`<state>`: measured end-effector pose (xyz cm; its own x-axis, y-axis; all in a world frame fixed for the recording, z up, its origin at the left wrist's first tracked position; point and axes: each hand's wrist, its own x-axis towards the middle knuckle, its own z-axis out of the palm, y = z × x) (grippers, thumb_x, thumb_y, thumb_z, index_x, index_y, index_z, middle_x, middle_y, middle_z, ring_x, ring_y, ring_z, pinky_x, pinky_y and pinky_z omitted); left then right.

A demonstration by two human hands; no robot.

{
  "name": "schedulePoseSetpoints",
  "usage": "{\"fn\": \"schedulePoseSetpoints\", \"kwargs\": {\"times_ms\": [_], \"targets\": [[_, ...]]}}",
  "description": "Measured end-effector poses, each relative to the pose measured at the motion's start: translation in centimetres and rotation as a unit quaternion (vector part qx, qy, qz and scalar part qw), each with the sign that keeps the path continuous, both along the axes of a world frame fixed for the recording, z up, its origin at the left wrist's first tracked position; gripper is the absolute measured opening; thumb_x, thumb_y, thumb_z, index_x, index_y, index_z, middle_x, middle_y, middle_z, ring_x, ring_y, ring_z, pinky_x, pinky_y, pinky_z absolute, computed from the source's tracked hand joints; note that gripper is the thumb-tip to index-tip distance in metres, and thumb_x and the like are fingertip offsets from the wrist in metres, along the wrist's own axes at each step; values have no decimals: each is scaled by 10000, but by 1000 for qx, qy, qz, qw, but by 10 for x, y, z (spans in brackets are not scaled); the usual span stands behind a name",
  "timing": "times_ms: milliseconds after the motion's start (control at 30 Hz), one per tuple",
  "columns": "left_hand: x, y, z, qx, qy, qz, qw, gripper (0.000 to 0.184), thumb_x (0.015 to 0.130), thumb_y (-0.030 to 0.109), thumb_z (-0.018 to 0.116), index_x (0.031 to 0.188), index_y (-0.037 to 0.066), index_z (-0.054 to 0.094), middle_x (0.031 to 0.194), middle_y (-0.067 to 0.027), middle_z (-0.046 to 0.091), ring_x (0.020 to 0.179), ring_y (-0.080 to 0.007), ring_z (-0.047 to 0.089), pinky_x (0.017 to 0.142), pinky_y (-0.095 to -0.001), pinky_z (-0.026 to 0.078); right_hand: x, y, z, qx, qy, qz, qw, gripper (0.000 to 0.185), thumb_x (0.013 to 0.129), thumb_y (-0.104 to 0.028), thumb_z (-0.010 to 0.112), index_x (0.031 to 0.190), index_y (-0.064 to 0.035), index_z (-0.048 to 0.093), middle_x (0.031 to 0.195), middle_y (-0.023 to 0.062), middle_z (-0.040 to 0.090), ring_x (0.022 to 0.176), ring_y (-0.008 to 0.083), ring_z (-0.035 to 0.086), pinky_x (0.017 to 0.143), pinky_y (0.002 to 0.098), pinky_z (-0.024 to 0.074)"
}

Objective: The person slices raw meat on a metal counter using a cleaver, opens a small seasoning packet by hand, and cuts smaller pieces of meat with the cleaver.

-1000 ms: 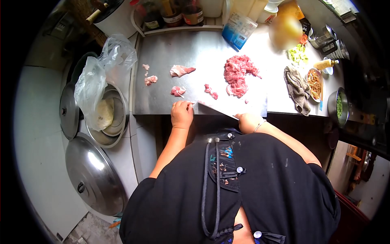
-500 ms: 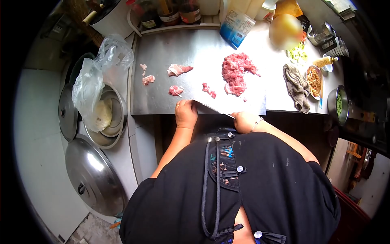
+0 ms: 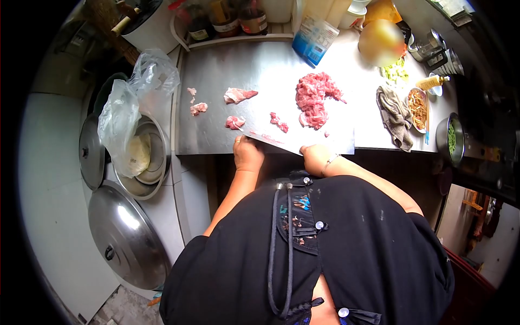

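Observation:
My right hand (image 3: pixel 318 159) is closed on the handle end of a knife (image 3: pixel 273 142), whose blade lies along the front edge of the metal board (image 3: pixel 208 65). At the blade's far end is my left hand (image 3: pixel 248 154), its fingers curled; what they hold, if anything, is hidden. Thin reddish bits show by the blade. Beyond it lie a small meat strip (image 3: pixel 279 122) and a meat piece (image 3: pixel 234 123). Farther back sit a larger piece (image 3: pixel 240 96) and a heap of sliced meat (image 3: pixel 314 97). Scraps (image 3: pixel 199 109) lie at the left.
A plastic bag (image 3: pixel 119 116) hangs over a metal basin (image 3: pixel 162 176) at the left, above a large lid (image 3: pixel 127 235). Bottles (image 3: pixel 253 21) and a blue pouch (image 3: pixel 314 43) stand behind. Rightward are a cloth (image 3: pixel 395 116), a dish of food strips (image 3: pixel 417 110) and a bowl of greens (image 3: pixel 453 138).
The knife and my right hand have moved left. My left hand has shifted slightly right since the earliest frame. Reddish bits now show beside the blade.

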<state>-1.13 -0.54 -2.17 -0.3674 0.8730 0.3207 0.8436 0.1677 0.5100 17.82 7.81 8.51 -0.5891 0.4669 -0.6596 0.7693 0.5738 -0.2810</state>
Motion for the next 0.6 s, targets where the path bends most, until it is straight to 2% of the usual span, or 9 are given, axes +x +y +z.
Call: {"fn": "schedulePoseSetpoints", "kwargs": {"times_ms": [33,100,133,200,267,333,433,567,600], "targets": [[1,-2,3,1,0,1,1000,126,698,148,644,768,43,643,776,-135,611,786,-347,559,733,-419,462,7,-1,-2,1,0,1,1000,297,739,-50,492,1013,-21,600,893,213,647,878,352,625,785,414,482],[4,-4,9,-81,-101,63,990,86,681,107,660,752,61,650,766,-104,606,780,-319,555,735,-398,456,27,-2,-8,-1,3,-11,1000,299,744,-56,497,1024,-33,601,880,206,649,869,351,627,781,416,481],[2,-5,10,-82,-101,64,989,86,681,107,660,752,61,650,766,-104,606,780,-319,555,735,-398,456,37,-2,-11,7,15,-7,1000,311,749,-70,514,1047,-38,596,875,203,650,858,347,631,780,417,481],[-7,-5,13,-2,-16,20,1000,78,681,80,676,756,78,655,759,-75,600,773,-291,554,736,-374,450,47,-4,-16,15,31,-12,999,299,756,-85,521,1039,-29,598,868,212,646,849,353,628,781,422,479],[-12,-5,8,9,-15,8,1000,71,689,95,679,753,89,648,764,-67,602,762,-287,554,724,-375,449,48,-3,-17,22,50,-16,998,289,762,-100,528,1030,-20,601,861,221,642,841,360,626,782,426,478],[-13,-6,6,31,-14,-8,999,53,713,114,680,746,101,642,775,-56,612,757,-277,561,711,-379,449,43,4,-10,-72,24,-93,993,293,799,-145,513,1036,-1,607,944,244,627,937,366,603,842,423,460],[-8,-6,4,54,-30,-32,998,57,727,118,678,762,97,638,788,-56,622,762,-270,567,713,-383,448,45,0,-13,-72,69,-91,991,303,810,-172,500,1028,6,612,935,246,627,927,374,599,847,424,455],[-6,-7,5,27,-83,10,996,104,728,113,682,790,81,604,779,-57,619,758,-271,566,713,-377,446,39,-6,-14,-56,87,-55,993,291,816,-159,494,1028,2,613,938,239,629,923,374,598,846,425,455],[-8,-6,6,37,-66,-2,997,116,723,107,684,792,83,594,782,-60,614,763,-275,566,718,-375,443,38,-9,-19,-28,119,-53,991,267,813,-156,501,1001,-3,615,890,238,629,878,383,602,818,437,462]]}}
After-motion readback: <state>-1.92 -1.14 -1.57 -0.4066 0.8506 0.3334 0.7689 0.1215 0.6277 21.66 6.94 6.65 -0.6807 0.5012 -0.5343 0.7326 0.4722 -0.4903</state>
